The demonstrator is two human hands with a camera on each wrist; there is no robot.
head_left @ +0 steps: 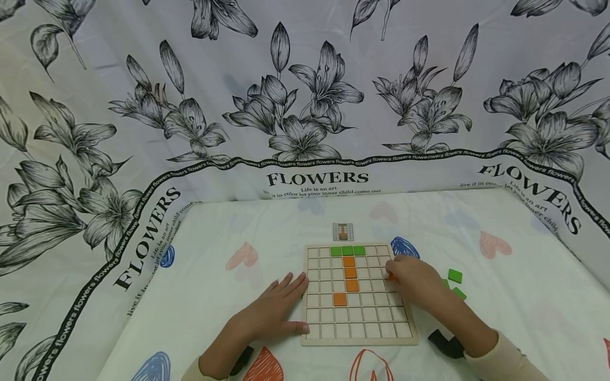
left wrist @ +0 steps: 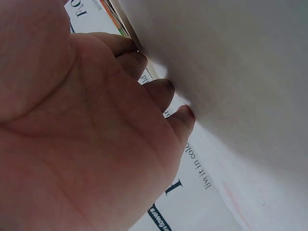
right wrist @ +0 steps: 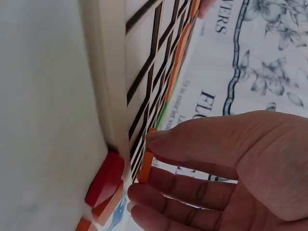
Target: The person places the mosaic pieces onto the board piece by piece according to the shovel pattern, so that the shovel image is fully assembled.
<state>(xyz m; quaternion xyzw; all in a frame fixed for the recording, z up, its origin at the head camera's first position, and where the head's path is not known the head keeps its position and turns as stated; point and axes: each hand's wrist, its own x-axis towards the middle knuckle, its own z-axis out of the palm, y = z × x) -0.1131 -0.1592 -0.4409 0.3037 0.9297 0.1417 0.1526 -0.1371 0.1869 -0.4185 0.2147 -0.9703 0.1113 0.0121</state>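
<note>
Head view: three green tiles (head_left: 347, 250), four orange tiles (head_left: 350, 272) placed; my right hand (head_left: 414, 280) pinches another orange piece (right wrist: 146, 168), unplaced; left hand (head_left: 271, 312) outstretched.

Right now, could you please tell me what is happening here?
A person's right hand pinches an orange tile at the right side of a gridded board, while the left hand rests at its left edge. Three green tiles sit in the board's top row, with four orange tiles below them. Loose green tiles lie to the right.

Board tiles (head_left: 350, 272) — orng & grn
</note>
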